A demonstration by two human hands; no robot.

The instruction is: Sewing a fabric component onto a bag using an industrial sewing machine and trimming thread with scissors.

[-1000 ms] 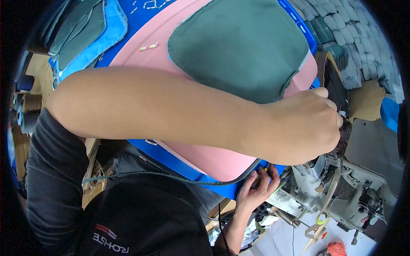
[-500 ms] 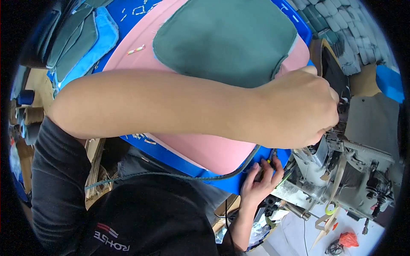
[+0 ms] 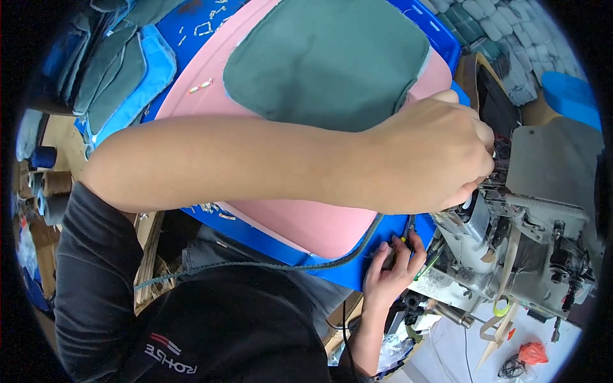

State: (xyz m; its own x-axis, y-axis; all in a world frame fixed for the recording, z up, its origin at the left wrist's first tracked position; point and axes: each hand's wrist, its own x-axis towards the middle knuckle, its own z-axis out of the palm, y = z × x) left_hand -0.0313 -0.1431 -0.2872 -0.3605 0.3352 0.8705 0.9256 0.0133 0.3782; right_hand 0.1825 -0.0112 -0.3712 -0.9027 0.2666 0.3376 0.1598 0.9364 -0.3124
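My left forearm reaches across a pink padded piece (image 3: 316,226), which bears a dark green fabric panel (image 3: 322,60) and rests on a blue board (image 3: 338,274). My left hand (image 3: 440,153) is closed at the sewing machine (image 3: 523,236) beside the pink piece's right edge; whatever its fingers hold is hidden. Below it, my right hand (image 3: 394,273) has curled fingers on a small dark tool with yellow on it (image 3: 403,240), at the board's edge. A dark green cord (image 3: 255,265) runs along the lower edge of the pink piece. A small striped item (image 3: 200,87) lies on the pink piece.
Stacked green and light-blue fabric pieces (image 3: 118,83) lie at upper left, above thread cones (image 3: 54,183). Grey bundles (image 3: 504,25) are piled at upper right, near a bright blue piece (image 3: 568,96). A red plastic bag (image 3: 533,352) is at lower right.
My left hand has moved upward and slightly away along the pink piece's right edge, still closed. My right hand stays by the board's edge, its fingers still curled.
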